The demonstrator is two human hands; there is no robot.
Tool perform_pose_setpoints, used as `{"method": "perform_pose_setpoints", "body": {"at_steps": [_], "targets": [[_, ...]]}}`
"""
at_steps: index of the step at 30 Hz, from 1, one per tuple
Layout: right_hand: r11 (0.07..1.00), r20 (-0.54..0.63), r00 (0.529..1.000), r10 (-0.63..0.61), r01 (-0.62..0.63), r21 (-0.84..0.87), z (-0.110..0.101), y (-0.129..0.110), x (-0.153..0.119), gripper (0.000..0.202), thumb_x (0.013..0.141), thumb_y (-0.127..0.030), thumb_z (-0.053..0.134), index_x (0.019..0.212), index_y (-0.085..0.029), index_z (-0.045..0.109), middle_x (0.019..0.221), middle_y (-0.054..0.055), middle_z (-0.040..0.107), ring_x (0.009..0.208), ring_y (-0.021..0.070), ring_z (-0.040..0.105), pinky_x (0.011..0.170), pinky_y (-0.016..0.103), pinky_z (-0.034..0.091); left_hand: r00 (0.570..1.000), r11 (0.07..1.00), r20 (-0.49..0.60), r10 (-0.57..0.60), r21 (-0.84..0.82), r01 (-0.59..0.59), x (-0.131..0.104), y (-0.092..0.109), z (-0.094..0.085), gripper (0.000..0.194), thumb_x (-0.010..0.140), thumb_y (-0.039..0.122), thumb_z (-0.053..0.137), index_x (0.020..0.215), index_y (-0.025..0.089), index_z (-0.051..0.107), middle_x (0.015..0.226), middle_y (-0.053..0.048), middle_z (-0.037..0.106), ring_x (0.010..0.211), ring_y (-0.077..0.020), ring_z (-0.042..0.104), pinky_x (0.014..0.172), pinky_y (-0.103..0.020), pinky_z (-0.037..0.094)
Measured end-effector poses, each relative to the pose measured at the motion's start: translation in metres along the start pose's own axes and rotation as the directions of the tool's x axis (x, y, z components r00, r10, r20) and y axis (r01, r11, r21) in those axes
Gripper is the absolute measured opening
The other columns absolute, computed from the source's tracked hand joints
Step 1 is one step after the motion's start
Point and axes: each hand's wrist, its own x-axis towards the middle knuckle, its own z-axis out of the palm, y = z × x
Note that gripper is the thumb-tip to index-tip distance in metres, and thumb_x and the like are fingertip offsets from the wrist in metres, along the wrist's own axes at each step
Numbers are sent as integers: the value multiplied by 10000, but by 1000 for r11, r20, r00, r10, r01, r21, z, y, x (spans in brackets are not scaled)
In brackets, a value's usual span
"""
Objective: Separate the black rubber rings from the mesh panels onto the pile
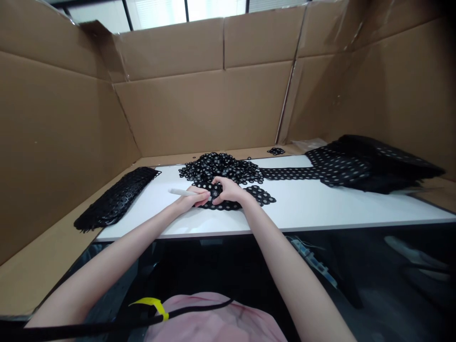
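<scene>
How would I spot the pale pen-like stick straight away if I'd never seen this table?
Find the white tabletop in front of the cardboard walls. Near its front edge, the left hand holds the pale stick, one end poking out leftward. It is slim and straight, unlike the black, ring-patterned pieces nearby.
</scene>
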Motion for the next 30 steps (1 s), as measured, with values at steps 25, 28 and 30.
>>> {"method": "perform_pose_setpoints", "body": {"at_steps": [25, 28, 30], "targets": [[999, 21, 1000, 15, -16, 41, 2, 1, 1, 645, 453, -254, 831, 1050, -218, 592, 973, 3, 601, 895, 190, 548, 743, 277, 412, 991, 996, 116, -70, -53, 77, 4, -4, -3, 422, 824, 424, 512, 509, 144, 488, 431, 24, 363, 476, -89, 322, 502, -269, 230], [999, 34, 999, 27, -28, 39, 2, 1, 2, 641, 471, -246, 824, 1067, -214, 588, 1002, 13, 607, 920, 198, 554, 750, 279, 419, 991, 997, 113, -65, -22, 68, 1, -3, -1, 428, 823, 433, 509, 510, 145, 472, 459, 24, 359, 491, -89, 317, 507, -271, 214], [999, 39, 999, 33, -35, 34, 2, 0, 2, 639, 481, -241, 821, 1074, -211, 586, 1028, 19, 611, 944, 205, 559, 760, 283, 426, 992, 998, 116, -58, -3, 59, 0, -3, 0, 432, 827, 438, 506, 512, 146, 462, 474, 24, 364, 498, -89, 316, 515, -274, 215]]}}
